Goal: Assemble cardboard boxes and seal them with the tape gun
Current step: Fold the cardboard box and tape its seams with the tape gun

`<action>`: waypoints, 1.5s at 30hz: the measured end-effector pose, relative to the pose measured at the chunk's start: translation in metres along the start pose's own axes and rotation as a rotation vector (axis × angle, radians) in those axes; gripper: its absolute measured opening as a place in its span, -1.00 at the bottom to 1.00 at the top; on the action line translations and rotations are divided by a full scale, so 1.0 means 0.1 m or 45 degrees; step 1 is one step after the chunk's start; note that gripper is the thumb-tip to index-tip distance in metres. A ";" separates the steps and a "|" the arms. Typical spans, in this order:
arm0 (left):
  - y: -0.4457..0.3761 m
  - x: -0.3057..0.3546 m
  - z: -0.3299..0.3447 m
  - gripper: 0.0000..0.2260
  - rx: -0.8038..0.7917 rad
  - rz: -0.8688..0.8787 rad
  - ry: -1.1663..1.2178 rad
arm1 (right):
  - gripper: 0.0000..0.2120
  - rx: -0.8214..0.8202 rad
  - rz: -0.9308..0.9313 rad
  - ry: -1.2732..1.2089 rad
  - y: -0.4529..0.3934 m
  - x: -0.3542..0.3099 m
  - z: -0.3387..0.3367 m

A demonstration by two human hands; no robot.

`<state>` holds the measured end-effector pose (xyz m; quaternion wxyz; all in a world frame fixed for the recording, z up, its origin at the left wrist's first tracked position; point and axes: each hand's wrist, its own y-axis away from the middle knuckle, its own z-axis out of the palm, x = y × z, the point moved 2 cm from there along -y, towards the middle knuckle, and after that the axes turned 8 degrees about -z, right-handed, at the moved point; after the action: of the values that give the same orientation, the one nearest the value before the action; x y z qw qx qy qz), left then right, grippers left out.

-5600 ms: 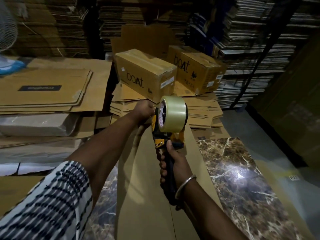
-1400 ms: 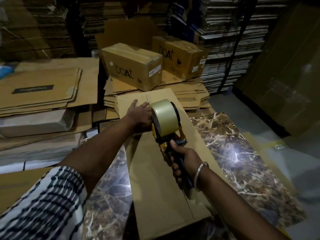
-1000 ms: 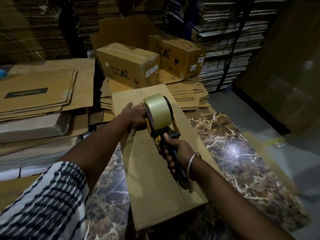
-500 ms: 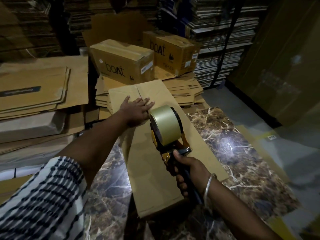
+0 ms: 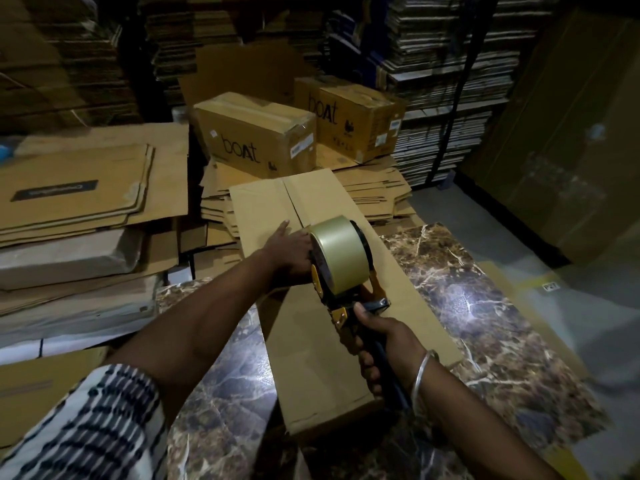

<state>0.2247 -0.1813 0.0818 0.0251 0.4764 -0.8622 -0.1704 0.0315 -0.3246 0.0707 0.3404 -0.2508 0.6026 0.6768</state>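
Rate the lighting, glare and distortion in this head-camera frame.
Head view: dim overall, with the shelving stacks sunk in shadow; a bright glare spot sits on the marble surface; wide-angle bending curves the edges; the tape gun, right hand and left hand on the box stay reasonably sharp.

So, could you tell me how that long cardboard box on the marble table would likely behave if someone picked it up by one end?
The box is probably light, being plain thin cardboard. It may flex, since it is long and narrow. The centre seam at the far end looks unsealed, so those flaps could spring open once the left hand lifts off.
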 end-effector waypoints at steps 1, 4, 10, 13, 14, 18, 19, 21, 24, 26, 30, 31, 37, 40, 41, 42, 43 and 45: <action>-0.03 0.00 0.00 -0.47 -0.003 -0.005 -0.009 | -0.46 0.003 0.007 -0.004 -0.01 -0.01 -0.01; -0.11 -0.03 -0.04 -0.48 0.020 -0.034 -0.052 | -0.46 -0.008 -0.017 -0.002 -0.08 -0.08 -0.02; -0.41 -0.14 -0.11 -0.46 -0.017 -0.082 -0.148 | -0.44 -0.066 -0.040 0.010 -0.29 -0.33 -0.05; -0.47 -0.15 -0.15 -0.45 -0.029 -0.097 -0.185 | -0.43 -0.077 -0.033 0.015 -0.33 -0.39 -0.07; -0.48 -0.15 -0.15 -0.46 -0.018 -0.097 -0.195 | -0.43 -0.076 -0.029 0.015 -0.31 -0.39 -0.07; -0.50 -0.18 -0.04 -0.42 0.054 -0.035 -0.219 | -0.45 -0.035 -0.006 0.073 -0.05 -0.22 -0.18; -0.51 -0.21 -0.01 -0.37 0.069 -0.022 -0.189 | -0.47 -0.017 -0.001 0.092 0.04 -0.13 -0.21; -0.54 -0.24 0.05 -0.27 0.100 -0.003 -0.158 | -0.48 0.005 -0.003 0.095 0.19 0.01 -0.25; -0.54 -0.25 0.10 -0.25 0.169 0.001 -0.157 | -0.44 0.032 -0.013 0.041 0.22 0.07 -0.25; -0.49 -0.23 0.11 -0.24 0.224 -0.010 -0.104 | -0.38 0.034 -0.044 0.053 0.20 0.03 -0.23; -0.31 -0.12 0.11 -0.16 0.294 -0.009 -0.003 | -0.42 0.065 -0.115 0.082 0.17 0.02 -0.21; -0.27 -0.09 0.13 -0.21 0.279 0.015 -0.016 | -0.38 0.073 -0.134 0.077 0.16 0.02 -0.20; -0.19 0.07 0.16 -0.16 0.247 0.190 0.147 | -0.39 0.077 -0.245 0.025 -0.02 -0.09 -0.19; -0.22 0.02 0.10 -0.15 0.157 0.092 0.114 | -0.53 0.042 -0.231 0.025 -0.07 -0.22 -0.18; -0.24 -0.01 0.09 -0.22 0.138 0.048 0.134 | -0.53 0.042 -0.212 0.035 -0.09 -0.26 -0.17; -0.26 -0.03 0.07 -0.30 0.139 0.017 0.140 | -0.52 0.039 -0.196 0.053 -0.10 -0.30 -0.17; -0.28 -0.05 0.05 -0.40 0.138 -0.001 0.117 | -0.52 0.031 -0.189 0.074 -0.12 -0.33 -0.16; -0.34 -0.09 0.04 -0.53 0.117 -0.022 0.006 | -0.51 0.014 -0.198 0.105 -0.16 -0.38 -0.15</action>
<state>0.2566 -0.1896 0.0681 0.0037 0.4849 -0.8649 -0.1297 0.0665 -0.3450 0.0865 0.3681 -0.3225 0.5984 0.6343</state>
